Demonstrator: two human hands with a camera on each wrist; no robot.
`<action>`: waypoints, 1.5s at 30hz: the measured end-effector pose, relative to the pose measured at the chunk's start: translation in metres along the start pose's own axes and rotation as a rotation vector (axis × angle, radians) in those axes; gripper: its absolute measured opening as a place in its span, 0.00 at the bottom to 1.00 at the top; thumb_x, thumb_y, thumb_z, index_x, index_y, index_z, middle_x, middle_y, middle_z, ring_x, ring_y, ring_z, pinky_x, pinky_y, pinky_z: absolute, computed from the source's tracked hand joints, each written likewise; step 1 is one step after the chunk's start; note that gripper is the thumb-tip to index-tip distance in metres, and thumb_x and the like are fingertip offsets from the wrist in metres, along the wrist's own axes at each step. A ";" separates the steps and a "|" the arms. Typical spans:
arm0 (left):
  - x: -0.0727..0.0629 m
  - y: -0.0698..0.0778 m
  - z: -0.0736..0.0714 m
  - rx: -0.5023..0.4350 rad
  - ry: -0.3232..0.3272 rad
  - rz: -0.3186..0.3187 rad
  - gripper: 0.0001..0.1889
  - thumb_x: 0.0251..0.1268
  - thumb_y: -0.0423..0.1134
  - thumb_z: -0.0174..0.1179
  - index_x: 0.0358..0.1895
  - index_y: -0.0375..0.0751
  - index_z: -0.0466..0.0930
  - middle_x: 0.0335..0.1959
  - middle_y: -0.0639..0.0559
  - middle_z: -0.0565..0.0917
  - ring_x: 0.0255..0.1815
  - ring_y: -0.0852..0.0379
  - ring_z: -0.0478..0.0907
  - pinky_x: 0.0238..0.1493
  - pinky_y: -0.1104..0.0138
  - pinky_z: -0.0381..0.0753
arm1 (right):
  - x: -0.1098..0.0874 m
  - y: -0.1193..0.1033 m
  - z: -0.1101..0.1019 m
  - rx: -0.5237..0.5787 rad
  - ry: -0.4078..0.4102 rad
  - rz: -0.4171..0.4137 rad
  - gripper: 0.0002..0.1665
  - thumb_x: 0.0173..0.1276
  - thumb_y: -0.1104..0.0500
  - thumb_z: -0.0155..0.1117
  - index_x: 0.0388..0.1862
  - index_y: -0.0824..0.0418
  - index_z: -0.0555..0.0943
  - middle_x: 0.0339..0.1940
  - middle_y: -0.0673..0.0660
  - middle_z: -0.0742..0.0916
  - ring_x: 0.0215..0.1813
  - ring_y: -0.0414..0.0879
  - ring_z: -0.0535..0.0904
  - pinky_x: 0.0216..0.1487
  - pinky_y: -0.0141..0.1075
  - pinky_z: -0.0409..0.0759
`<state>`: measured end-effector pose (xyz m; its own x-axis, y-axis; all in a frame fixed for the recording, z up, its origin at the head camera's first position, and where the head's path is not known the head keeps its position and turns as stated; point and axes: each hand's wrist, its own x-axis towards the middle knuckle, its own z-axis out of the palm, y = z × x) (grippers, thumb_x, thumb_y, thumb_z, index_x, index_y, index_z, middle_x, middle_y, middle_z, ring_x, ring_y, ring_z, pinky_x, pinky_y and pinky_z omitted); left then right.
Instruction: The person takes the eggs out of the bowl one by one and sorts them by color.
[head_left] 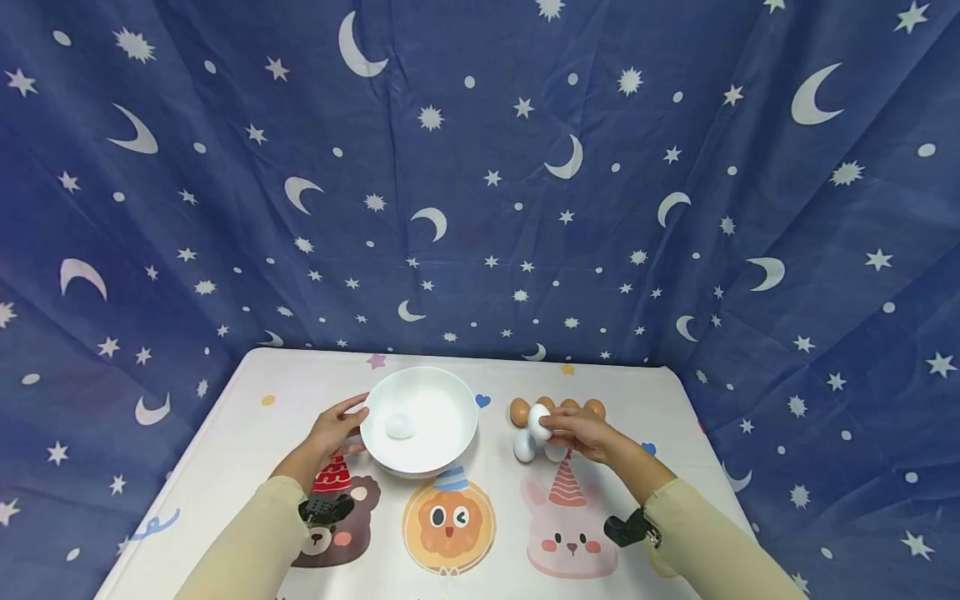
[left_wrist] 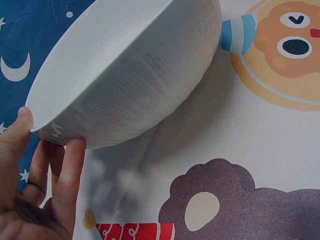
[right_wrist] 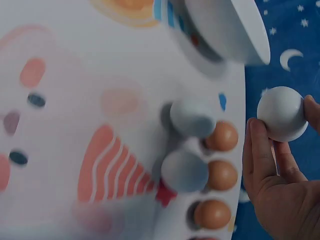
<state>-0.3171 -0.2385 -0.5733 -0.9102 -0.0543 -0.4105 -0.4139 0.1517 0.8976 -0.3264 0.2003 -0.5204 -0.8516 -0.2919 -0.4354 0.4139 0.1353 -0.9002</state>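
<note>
A white bowl (head_left: 442,417) stands left of the table's middle with one white egg (head_left: 400,426) inside. My left hand (head_left: 335,433) pinches the bowl's left rim, thumb over the edge and fingers beneath, as the left wrist view shows. On the right, my right hand (head_left: 581,432) holds a white egg (right_wrist: 283,114) between thumb and fingertips, raised above the other eggs. Below it lie two white eggs (right_wrist: 185,171) on the cloth. Behind these, several brown eggs (head_left: 520,412) form a row, partly hidden by the right hand.
A white tablecloth (head_left: 247,433) printed with a bear, a round orange face and a pink rabbit (head_left: 572,542) covers the table. Behind it hangs a blue curtain (head_left: 480,250) with moons and stars. Black wrist cameras (head_left: 632,528) sit on both sleeves.
</note>
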 end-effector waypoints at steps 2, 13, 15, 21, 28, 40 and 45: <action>0.001 0.000 0.000 -0.005 0.000 0.000 0.28 0.76 0.49 0.52 0.76 0.53 0.61 0.65 0.34 0.71 0.63 0.39 0.75 0.43 0.59 0.89 | -0.003 0.002 -0.009 0.009 0.023 0.006 0.34 0.71 0.61 0.62 0.67 0.80 0.64 0.40 0.55 0.84 0.39 0.40 0.86 0.48 0.31 0.86; -0.001 -0.001 -0.001 -0.007 0.001 -0.001 0.28 0.76 0.49 0.52 0.76 0.53 0.61 0.65 0.34 0.70 0.63 0.39 0.76 0.44 0.58 0.89 | -0.015 0.024 -0.047 0.067 0.102 0.043 0.29 0.70 0.63 0.64 0.63 0.80 0.70 0.37 0.55 0.87 0.41 0.45 0.87 0.52 0.36 0.85; -0.001 -0.001 -0.001 -0.010 0.001 -0.001 0.28 0.76 0.48 0.53 0.75 0.53 0.62 0.65 0.34 0.70 0.62 0.39 0.76 0.44 0.58 0.89 | -0.015 0.028 -0.052 0.077 0.116 0.056 0.25 0.69 0.63 0.64 0.60 0.78 0.73 0.37 0.56 0.87 0.40 0.45 0.88 0.50 0.36 0.86; 0.000 0.000 -0.001 -0.002 0.008 -0.011 0.28 0.75 0.50 0.53 0.75 0.54 0.62 0.64 0.35 0.71 0.62 0.40 0.76 0.44 0.59 0.89 | -0.015 0.043 -0.065 0.133 0.116 0.082 0.14 0.70 0.66 0.63 0.51 0.74 0.80 0.34 0.55 0.88 0.39 0.45 0.88 0.49 0.34 0.86; 0.002 -0.001 -0.001 0.000 0.012 -0.013 0.28 0.75 0.50 0.54 0.75 0.54 0.62 0.62 0.36 0.71 0.60 0.41 0.77 0.43 0.59 0.89 | -0.010 0.054 -0.069 0.141 0.191 0.120 0.09 0.68 0.67 0.65 0.45 0.71 0.82 0.30 0.54 0.89 0.35 0.43 0.88 0.46 0.33 0.87; 0.001 0.000 -0.001 -0.005 0.022 -0.022 0.28 0.74 0.50 0.54 0.75 0.54 0.63 0.62 0.36 0.72 0.59 0.43 0.78 0.43 0.60 0.89 | 0.002 0.066 -0.063 0.018 0.302 0.141 0.23 0.62 0.65 0.71 0.53 0.76 0.79 0.32 0.54 0.89 0.33 0.44 0.87 0.42 0.35 0.88; 0.000 0.000 -0.001 0.002 0.018 -0.016 0.28 0.75 0.49 0.54 0.75 0.53 0.62 0.63 0.35 0.72 0.57 0.43 0.80 0.43 0.59 0.89 | 0.003 0.066 -0.059 -0.008 0.356 0.147 0.26 0.61 0.65 0.72 0.55 0.78 0.76 0.31 0.54 0.89 0.31 0.43 0.87 0.40 0.33 0.88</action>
<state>-0.3169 -0.2393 -0.5732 -0.9038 -0.0742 -0.4215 -0.4280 0.1527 0.8908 -0.3204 0.2645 -0.5812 -0.8425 0.0781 -0.5330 0.5384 0.1586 -0.8277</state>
